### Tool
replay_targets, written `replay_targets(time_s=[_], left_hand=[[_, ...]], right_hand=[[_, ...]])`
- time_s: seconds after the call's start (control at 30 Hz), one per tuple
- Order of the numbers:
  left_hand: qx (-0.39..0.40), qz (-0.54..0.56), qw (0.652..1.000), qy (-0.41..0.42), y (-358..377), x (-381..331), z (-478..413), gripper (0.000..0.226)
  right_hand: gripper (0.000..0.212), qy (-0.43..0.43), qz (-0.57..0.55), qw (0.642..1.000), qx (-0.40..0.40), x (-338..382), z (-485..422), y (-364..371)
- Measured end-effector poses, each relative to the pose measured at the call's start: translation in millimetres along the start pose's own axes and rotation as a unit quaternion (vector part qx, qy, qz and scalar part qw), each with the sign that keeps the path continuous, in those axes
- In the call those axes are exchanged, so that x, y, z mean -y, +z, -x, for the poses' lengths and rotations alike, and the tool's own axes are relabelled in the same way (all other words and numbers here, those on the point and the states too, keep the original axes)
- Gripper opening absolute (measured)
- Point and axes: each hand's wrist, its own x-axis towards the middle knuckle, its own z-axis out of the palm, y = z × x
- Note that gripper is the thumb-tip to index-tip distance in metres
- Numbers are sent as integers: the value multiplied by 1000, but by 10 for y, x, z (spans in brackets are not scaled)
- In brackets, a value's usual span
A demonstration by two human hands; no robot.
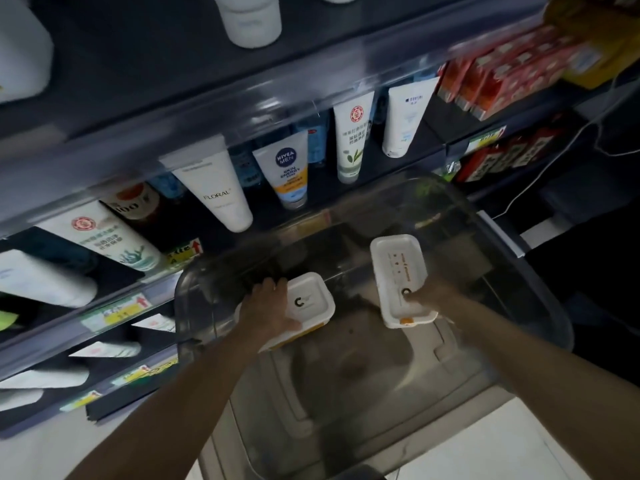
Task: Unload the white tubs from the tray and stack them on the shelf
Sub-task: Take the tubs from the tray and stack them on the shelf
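Note:
Two white rectangular tubs with orange trim are inside a clear plastic tray (194, 299) in front of the shelves. My left hand (268, 308) lies over the left tub (308, 303), fingers wrapped round its near-left edge. The right tub (398, 271) is tilted with its far end up, and my right hand (431, 292) grips its near right corner. Both lids face up, each with a small black ring logo. The dark shelf (263, 209) with tubes stands just beyond the tray.
Upright cosmetic tubes line the shelf behind the tray, among them a Nivea Men tube (289, 171) and a white Floral tube (218, 192). Red boxes (502, 74) fill the upper right shelf. Price tags (121, 310) run along lower shelf edges at left. A white cable (540, 174) hangs at right.

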Motion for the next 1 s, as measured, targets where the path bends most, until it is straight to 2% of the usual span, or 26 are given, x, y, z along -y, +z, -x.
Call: replay_targets(time_s=[0.13, 0.2, 0.33, 0.43, 0.6, 0.8, 0.9, 1.0], left_hand=[[11, -14, 1000, -11, 10, -40, -30, 85], [11, 44, 999, -10, 32, -25, -63, 74], [27, 199, 980, 10, -25, 67, -42, 28], [51, 251, 967, 11, -27, 81, 44, 23], [32, 328, 944, -25, -118, 158, 134, 17], [8, 409, 912, -36, -240, 90, 334, 16], [-7, 434, 900, -45, -330, 101, 466, 24], [-31, 453, 889, -59, -452, 124, 640, 25]], right_hand=[[41, 12, -68, 998, -10, -23, -77, 1], [40, 25, -54, 998, -21, -25, -77, 0], [37, 35, -58, 997, -24, -39, -67, 3], [32, 25, -56, 998, -20, -25, -38, 10], [23, 4, -51, 999, -14, 3, 41, 49], [27, -37, 0, 995, -96, 186, 398, 1], [21, -39, -25, 994, -103, 231, 544, -138], [15, -79, -4, 988, -130, 298, 767, -306]])
